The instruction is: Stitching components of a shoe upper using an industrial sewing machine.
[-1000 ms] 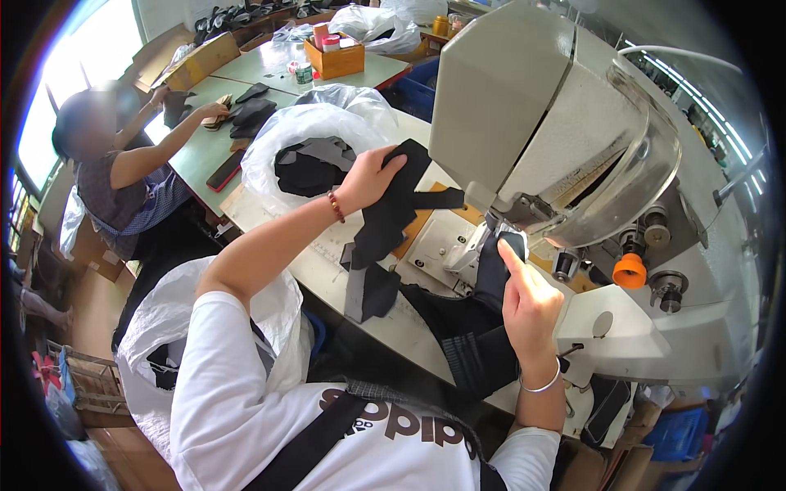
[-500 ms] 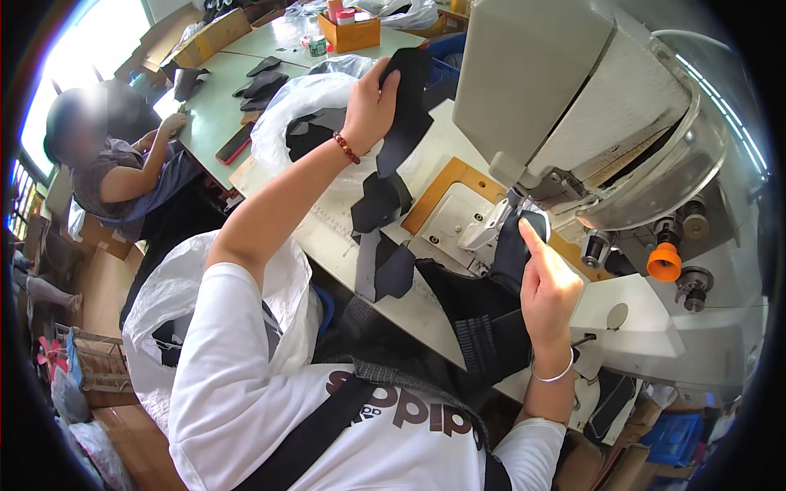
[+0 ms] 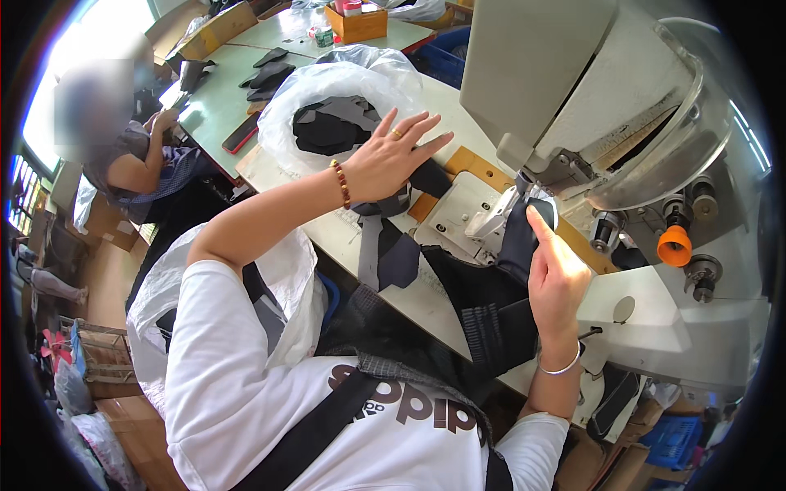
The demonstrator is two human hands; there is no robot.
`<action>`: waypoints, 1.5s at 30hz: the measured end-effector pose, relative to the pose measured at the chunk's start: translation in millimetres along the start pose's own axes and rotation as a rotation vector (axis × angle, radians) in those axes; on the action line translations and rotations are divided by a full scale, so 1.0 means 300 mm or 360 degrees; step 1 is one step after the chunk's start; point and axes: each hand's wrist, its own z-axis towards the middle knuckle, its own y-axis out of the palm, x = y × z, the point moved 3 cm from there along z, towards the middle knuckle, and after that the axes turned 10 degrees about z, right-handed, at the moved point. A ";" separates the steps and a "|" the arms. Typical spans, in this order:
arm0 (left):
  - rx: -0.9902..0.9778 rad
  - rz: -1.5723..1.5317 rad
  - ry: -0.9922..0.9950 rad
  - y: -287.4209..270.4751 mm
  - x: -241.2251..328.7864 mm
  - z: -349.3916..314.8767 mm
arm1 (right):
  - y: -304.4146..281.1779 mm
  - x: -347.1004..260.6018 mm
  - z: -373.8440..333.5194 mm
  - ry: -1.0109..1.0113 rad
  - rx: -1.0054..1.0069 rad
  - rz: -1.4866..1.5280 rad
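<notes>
Sewing machine (image 3: 622, 123): grey, bulky, takes up upper right of view; landmark for all below. Orange cone-shaped part (image 3: 674, 245) on its right flank.
Work table (image 3: 368, 245): pale top running under and left of machine; wooden inset plate (image 3: 471, 164) just left of the needle area.
Plastic bag (image 3: 327, 90): clear-white, mouth open, on table well left of machine; dark grey cut pieces (image 3: 327, 131) piled inside.
Second plastic bag (image 3: 278, 278): white, hanging below table edge, lower left of machine, beside own shoulder.
Co-worker (image 3: 123, 155): seated far left of machine at a pale green table (image 3: 221, 90); face blurred.
Cardboard box (image 3: 356, 23): orange-brown, on far table, upper left of machine.
Dark fabric strips (image 3: 393, 254): draped over table edge, just left of and below the needle area, trailing from under left hand.
Dark fabric piece (image 3: 524, 237): at the needle area, upright against machine front, lower part falling toward lap.
Left hand (image 3: 393, 159): spread wide, fingers splayed and flat, palm down on top of dark fabric strips, between plastic bag and machine; not gripping. Beaded bracelet at wrist, ring on one finger.
Right hand (image 3: 557, 274): directly below machine head, loosely curled, thumb raised and pressed against dark fabric piece; remaining fingers folded behind cloth, grip not fully visible. Thin bangle at wrist.
</notes>
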 end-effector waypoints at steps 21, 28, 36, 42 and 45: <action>-0.0487 -0.0549 0.0567 -0.088 0.048 -0.232 | 0.004 0.002 -0.004 0.0015 0.0037 0.0010; -0.0015 -0.0560 0.0277 -0.284 -0.007 -0.030 | 0.006 0.009 -0.010 -0.0005 0.0014 -0.0021; 0.0397 -0.0058 0.0791 -0.412 0.176 0.075 | 0.003 0.007 -0.010 0.0010 -0.0024 -0.0023; -0.0386 -0.0143 0.0489 -0.345 0.272 0.131 | 0.004 0.014 -0.012 0.0044 -0.0049 -0.0035; -0.0193 -0.0695 0.0526 -0.363 0.257 0.166 | 0.009 0.024 -0.015 0.0056 -0.0071 -0.0039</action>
